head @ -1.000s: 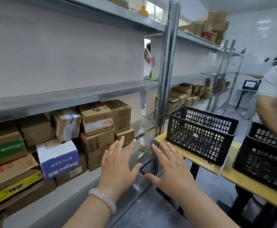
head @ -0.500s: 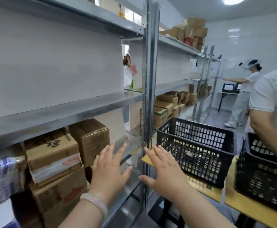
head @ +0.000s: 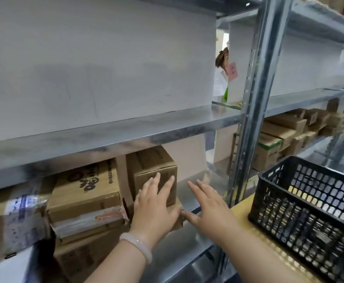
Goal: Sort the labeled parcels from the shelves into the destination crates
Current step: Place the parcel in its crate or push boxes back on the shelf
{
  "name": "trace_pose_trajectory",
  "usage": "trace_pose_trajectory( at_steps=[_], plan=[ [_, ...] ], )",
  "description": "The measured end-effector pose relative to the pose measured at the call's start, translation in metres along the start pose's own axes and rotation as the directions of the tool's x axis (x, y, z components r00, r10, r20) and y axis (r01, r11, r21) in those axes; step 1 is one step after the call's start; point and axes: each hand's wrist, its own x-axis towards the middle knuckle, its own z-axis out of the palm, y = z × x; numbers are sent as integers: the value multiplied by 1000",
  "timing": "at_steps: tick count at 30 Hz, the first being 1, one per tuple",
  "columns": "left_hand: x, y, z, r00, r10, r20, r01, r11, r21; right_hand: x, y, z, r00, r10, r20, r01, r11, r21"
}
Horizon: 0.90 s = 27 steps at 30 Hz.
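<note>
The left grip (head: pixel 154 209) is covering the lower front of the brown box (head: pixel 152 160). The black crate (head: pixel 302 201) is running off the right edge. The taped parcel (head: pixel 17 217) at left is blurring, its print unreadable. A far person (head: pixel 222 60) is standing mostly hidden behind the white panel (head: pixel 105 68).

bright, even indoor light with soft glare on the metal shelf (head: pixel 109 137), motion blur throughout, wide-angle bending at edges, dark shadow beneath the shelf.

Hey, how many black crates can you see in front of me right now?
1. The black plastic crate sits on the yellow table top at lower right, just right of the shelf upright. Others may lie beyond the frame's right edge.
</note>
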Motion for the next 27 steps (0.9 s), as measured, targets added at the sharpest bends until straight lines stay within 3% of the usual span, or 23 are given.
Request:
trace_pose_trajectory(
  at_steps=[6,10,16,20,23,27],
  plan=[
    [41,-3,6,969,-221,-114,213,974,-77,82,27,6,997,-56,57,42,976,213],
    [69,2,7,884,-398,-244,396,916,-62,130,29,16,988,-95,123,40,920,390],
    [93,2,9,731,-637,-245,659,752,12,174,14,31,949,-54,310,-176,726,664],
    [92,1,14,716,-653,-247,667,745,-35,175,6,39,905,-74,418,-293,605,741],
    [89,3,14,702,-648,-297,650,753,-105,172,12,39,917,-41,397,-307,564,767],
    [83,7,14,664,-733,-147,666,670,-327,162,21,34,926,-72,370,-285,508,813]
  ],
)
